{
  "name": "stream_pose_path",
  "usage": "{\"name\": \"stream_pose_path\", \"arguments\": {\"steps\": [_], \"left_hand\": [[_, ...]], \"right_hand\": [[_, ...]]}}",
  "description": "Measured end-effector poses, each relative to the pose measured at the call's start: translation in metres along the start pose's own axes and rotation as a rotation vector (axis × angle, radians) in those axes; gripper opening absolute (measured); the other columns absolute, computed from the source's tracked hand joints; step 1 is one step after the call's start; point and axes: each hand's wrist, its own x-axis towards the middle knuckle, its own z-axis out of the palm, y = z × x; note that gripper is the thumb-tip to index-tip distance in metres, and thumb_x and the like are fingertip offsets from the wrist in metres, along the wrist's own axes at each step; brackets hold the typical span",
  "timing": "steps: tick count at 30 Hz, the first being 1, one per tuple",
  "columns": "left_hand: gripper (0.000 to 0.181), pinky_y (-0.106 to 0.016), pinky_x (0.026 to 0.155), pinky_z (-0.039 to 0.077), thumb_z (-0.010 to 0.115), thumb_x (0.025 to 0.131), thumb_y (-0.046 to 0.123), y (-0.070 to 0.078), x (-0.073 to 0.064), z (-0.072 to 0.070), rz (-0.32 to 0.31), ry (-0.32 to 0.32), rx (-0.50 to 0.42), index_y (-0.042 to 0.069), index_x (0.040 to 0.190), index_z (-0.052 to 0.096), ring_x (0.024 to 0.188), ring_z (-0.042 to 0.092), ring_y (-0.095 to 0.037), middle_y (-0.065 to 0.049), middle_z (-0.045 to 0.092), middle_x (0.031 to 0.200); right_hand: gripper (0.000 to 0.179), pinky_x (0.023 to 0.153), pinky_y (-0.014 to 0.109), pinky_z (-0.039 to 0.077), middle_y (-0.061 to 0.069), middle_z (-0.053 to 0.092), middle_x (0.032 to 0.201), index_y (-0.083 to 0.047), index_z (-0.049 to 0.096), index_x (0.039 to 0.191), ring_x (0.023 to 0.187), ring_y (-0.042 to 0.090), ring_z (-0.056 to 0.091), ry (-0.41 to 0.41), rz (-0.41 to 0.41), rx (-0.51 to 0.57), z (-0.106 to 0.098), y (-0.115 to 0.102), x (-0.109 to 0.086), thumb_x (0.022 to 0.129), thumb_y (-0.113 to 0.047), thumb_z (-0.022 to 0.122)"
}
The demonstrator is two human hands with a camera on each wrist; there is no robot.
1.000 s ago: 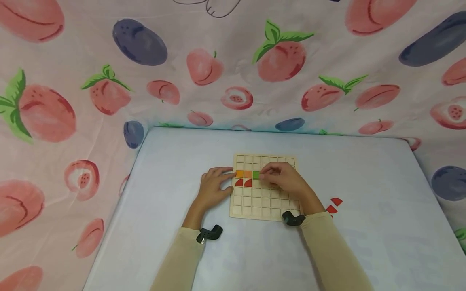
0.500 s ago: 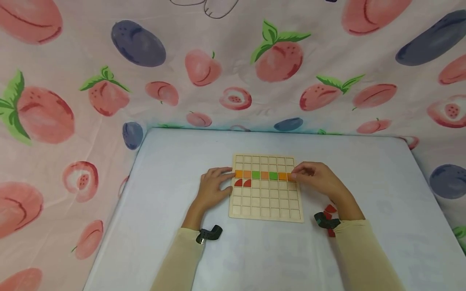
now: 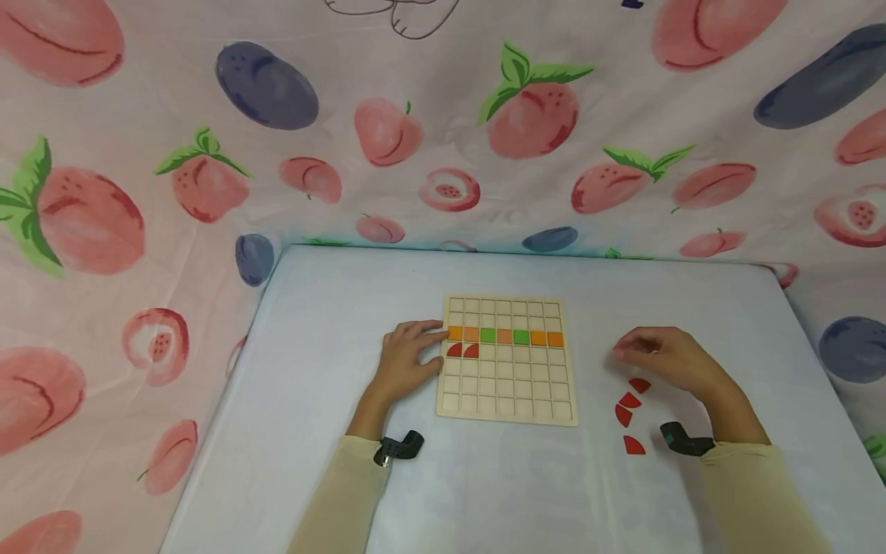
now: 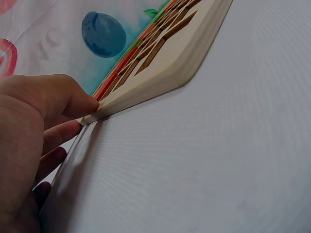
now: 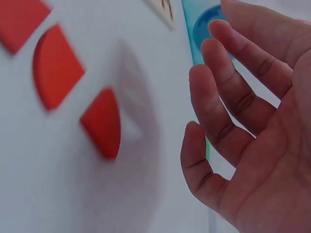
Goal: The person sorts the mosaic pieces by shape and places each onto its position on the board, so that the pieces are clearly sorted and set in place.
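Four red wedges (image 3: 624, 415) near right grip (image 3: 673, 355), faint cloth marks (image 4: 47, 47), possibly lettering

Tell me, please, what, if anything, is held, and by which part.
Nothing seems held: the left grip touches the left edge of the grid board; the right grip looks empty.

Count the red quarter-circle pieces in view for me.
6. Two red pieces sit in the leftmost cells of one row of the board; four loose pieces lie on the table right of the board, near the right hand. That hand or arm may hide more.
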Motion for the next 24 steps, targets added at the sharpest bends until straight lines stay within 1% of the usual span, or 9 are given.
{"name": "stream_pose_path", "arguments": {"steps": [4,10,14,16,21,24], "left_hand": [[0.046,-0.050,0.103,0.035,0.069,0.088,0.027,0.000,0.000,0.001,-0.001,0.000,0.002,0.024,0.134,0.069,0.135,0.047,-0.023,0.006,0.058,0.147],[0.046,-0.049,0.103,0.035,0.068,0.087,0.027,0.001,0.000,0.001,-0.009,0.003,0.010,0.024,0.133,0.069,0.135,0.047,-0.022,0.006,0.058,0.146],[0.046,-0.049,0.103,0.035,0.068,0.087,0.026,0.002,0.000,0.000,-0.012,0.001,0.006,0.024,0.133,0.069,0.136,0.046,-0.022,0.006,0.058,0.146],[0.046,-0.049,0.103,0.035,0.068,0.087,0.026,0.002,0.000,0.000,-0.010,0.001,0.003,0.024,0.133,0.070,0.136,0.046,-0.022,0.006,0.058,0.146],[0.046,-0.049,0.104,0.035,0.068,0.088,0.026,0.002,0.000,0.000,-0.014,-0.006,0.007,0.024,0.134,0.069,0.136,0.046,-0.023,0.006,0.058,0.147],[0.046,-0.050,0.105,0.035,0.067,0.088,0.026,0.003,-0.001,-0.001,-0.015,-0.008,0.006,0.024,0.134,0.069,0.136,0.046,-0.023,0.006,0.058,0.147]], "right_hand": [[0.029,0.074,0.029,0.050,0.000,0.072,0.096,-0.019,0.077,0.108,0.089,0.015,0.059,-0.001,0.017,-0.026,-0.003,0.011,-0.007,0.092,-0.044,0.073],[0.028,0.079,0.030,0.050,-0.003,0.074,0.093,-0.020,0.076,0.107,0.090,0.013,0.061,-0.034,0.040,-0.051,-0.003,0.027,-0.012,0.091,-0.043,0.075],[0.027,0.076,0.026,0.049,-0.002,0.071,0.091,-0.018,0.076,0.107,0.086,0.008,0.060,-0.048,0.023,-0.053,-0.003,0.039,-0.015,0.089,-0.039,0.077],[0.028,0.074,0.026,0.048,-0.001,0.069,0.091,-0.016,0.076,0.108,0.084,0.008,0.058,-0.053,0.013,-0.049,-0.003,0.044,-0.016,0.089,-0.037,0.078],[0.034,0.071,0.025,0.046,0.001,0.065,0.091,-0.017,0.075,0.109,0.083,0.011,0.055,-0.068,0.035,-0.042,-0.001,0.049,-0.015,0.086,-0.041,0.080],[0.035,0.070,0.025,0.045,0.001,0.063,0.091,-0.018,0.075,0.108,0.082,0.011,0.054,-0.080,0.029,-0.045,0.000,0.050,-0.014,0.083,-0.041,0.083]]}}
